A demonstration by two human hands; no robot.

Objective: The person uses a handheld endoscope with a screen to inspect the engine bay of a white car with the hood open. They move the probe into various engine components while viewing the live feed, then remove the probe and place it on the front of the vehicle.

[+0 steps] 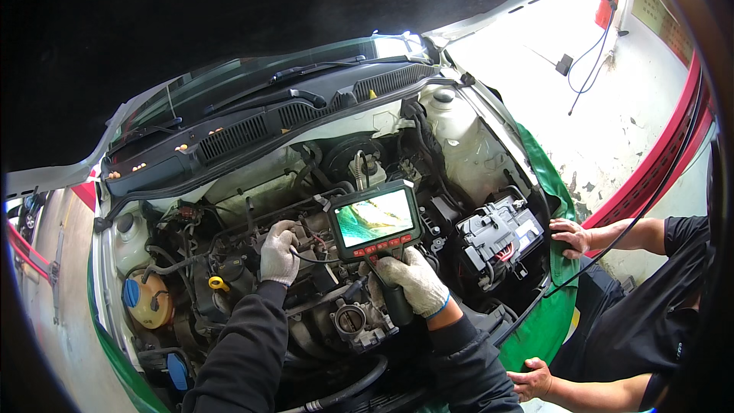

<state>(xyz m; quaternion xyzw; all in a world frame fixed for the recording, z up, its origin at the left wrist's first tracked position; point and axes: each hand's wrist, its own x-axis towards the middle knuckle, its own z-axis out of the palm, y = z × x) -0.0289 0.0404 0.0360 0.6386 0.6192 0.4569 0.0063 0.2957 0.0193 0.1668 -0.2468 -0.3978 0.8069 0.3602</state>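
Observation:
My right hand [405, 279] in a white knit glove grips the black handle of an inspection camera [397, 306], whose bright screen [373, 216] shows a greenish, yellowish picture above red buttons. My gloved left hand [279, 252] is closed on a thin black probe cable [313, 260] over the engine [267, 313], left of the screen. Where the cable's tip is, I cannot tell. Below the device lies a round metal throttle body [350, 319]. A yellow dipstick loop [218, 283] is left of my left hand.
The raised hood [229, 8] overhangs the bay. The battery [501, 233] is at right, a coolant tank [149, 298] at left. A co-worker [634, 310] stands right, hands by a green fender cover [547, 321]. A red lift beam [657, 160] and hanging cables [589, 76] are beyond.

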